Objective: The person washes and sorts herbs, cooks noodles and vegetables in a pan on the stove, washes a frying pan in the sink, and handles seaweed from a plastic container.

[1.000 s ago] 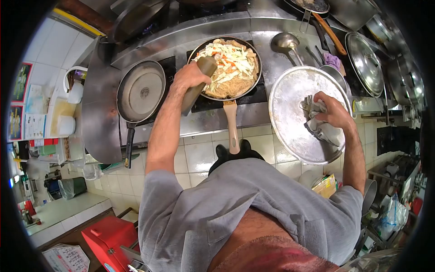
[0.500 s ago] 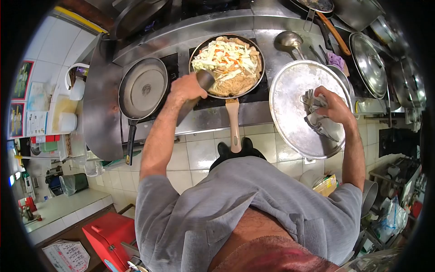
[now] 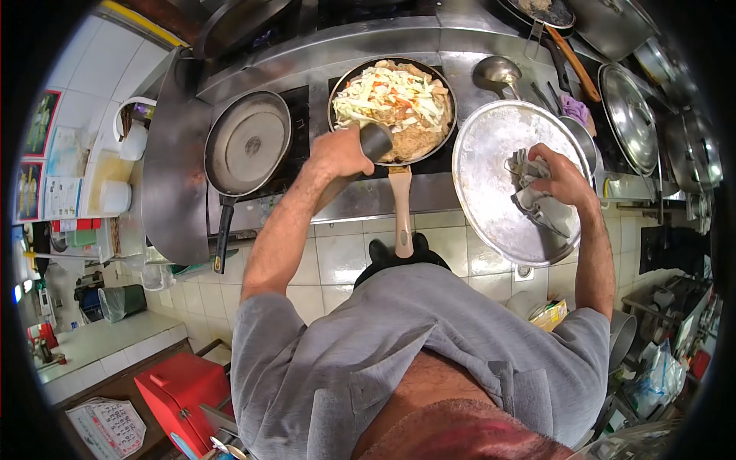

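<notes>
My left hand (image 3: 337,153) is wrapped round a dark cylindrical container (image 3: 376,141), tilted with one end over the near left of a frying pan (image 3: 402,211). In that pan lie shredded cabbage (image 3: 387,92), orange strips and thin noodles (image 3: 416,142). The pan's beige handle points toward my body. On the right, my right hand (image 3: 563,180) grips a grey cloth (image 3: 529,172) at the middle of a large round metal lid (image 3: 487,146). The lid is held at the counter's front edge, beside the pan. What part of the lid the cloth covers is hidden.
An empty frying pan (image 3: 249,146) with a black handle sits on the stove to the left. A ladle (image 3: 498,70) lies behind the lid, near a purple cloth (image 3: 573,109). Another metal lid (image 3: 625,115) stands at the right. A red box (image 3: 180,395) is at lower left.
My left hand has moved right with the dark container, whose end now reaches further over the pan. My right hand still grips the cloth at the lid, almost unmoved.
</notes>
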`<state>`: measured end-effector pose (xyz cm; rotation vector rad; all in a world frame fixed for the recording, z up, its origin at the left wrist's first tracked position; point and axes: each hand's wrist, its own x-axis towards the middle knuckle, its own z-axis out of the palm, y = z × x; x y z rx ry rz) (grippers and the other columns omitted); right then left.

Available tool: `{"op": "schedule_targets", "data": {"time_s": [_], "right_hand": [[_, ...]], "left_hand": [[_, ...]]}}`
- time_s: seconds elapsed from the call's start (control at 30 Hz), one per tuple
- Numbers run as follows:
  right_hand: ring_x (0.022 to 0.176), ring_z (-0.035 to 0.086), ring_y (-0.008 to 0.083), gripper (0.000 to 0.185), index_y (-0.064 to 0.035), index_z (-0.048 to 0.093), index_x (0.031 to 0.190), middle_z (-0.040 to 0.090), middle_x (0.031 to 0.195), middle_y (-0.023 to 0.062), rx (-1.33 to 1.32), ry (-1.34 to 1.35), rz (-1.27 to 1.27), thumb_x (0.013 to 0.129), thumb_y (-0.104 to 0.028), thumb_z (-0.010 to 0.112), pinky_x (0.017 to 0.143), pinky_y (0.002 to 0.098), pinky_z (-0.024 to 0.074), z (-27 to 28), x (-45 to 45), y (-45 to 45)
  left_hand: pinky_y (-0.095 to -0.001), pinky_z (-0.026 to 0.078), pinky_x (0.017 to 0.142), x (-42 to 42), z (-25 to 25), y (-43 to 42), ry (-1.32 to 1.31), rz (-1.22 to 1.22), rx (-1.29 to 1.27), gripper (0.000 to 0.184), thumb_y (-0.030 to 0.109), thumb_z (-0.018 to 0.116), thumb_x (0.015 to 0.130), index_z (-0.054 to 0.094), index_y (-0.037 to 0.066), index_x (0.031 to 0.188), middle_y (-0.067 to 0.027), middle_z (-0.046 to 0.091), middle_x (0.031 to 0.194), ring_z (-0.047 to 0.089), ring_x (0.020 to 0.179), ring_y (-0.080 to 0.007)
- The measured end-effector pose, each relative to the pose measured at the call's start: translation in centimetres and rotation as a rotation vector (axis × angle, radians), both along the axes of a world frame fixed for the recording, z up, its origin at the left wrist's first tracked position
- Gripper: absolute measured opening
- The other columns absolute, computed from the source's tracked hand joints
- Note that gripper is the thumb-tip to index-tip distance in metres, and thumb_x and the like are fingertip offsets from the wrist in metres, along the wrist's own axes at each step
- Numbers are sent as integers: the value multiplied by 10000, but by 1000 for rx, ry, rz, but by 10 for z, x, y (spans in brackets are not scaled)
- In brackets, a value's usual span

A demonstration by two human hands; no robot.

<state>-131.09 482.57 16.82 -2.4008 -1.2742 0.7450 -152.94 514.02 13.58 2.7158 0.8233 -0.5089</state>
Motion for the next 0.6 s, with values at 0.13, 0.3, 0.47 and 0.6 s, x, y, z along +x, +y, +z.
{"op": "schedule_targets", "data": {"time_s": [0.13,0.3,0.47,0.6], "right_hand": [[750,514,264,425,-66,451,963,538,788,117,1,15,10,591,-27,654,675,363,393,1,-1,2],[784,545,333,431,-66,457,975,565,785,169,75,-88,86,594,-38,656,677,386,404,2,3,14],[799,544,335,444,-67,454,982,566,809,174,47,-103,112,591,-47,662,689,389,401,2,9,40],[775,524,253,443,-59,443,984,551,796,150,84,-21,145,597,-26,657,700,343,390,5,18,66]], "left_hand": [[-386,450,820,-19,-9,1,63,10,-35,747,333,719,519,477,-36,1122,-193,606,984,582,930,-328],[-379,461,808,-27,-13,38,46,120,99,715,340,714,505,499,-14,1088,-195,604,993,588,920,-322],[-381,461,807,-27,-4,33,7,140,87,717,341,716,501,501,5,1096,-190,607,989,589,921,-317],[-385,458,815,-32,-7,4,10,93,-6,714,345,721,490,512,20,1090,-190,604,999,585,930,-323]]}}
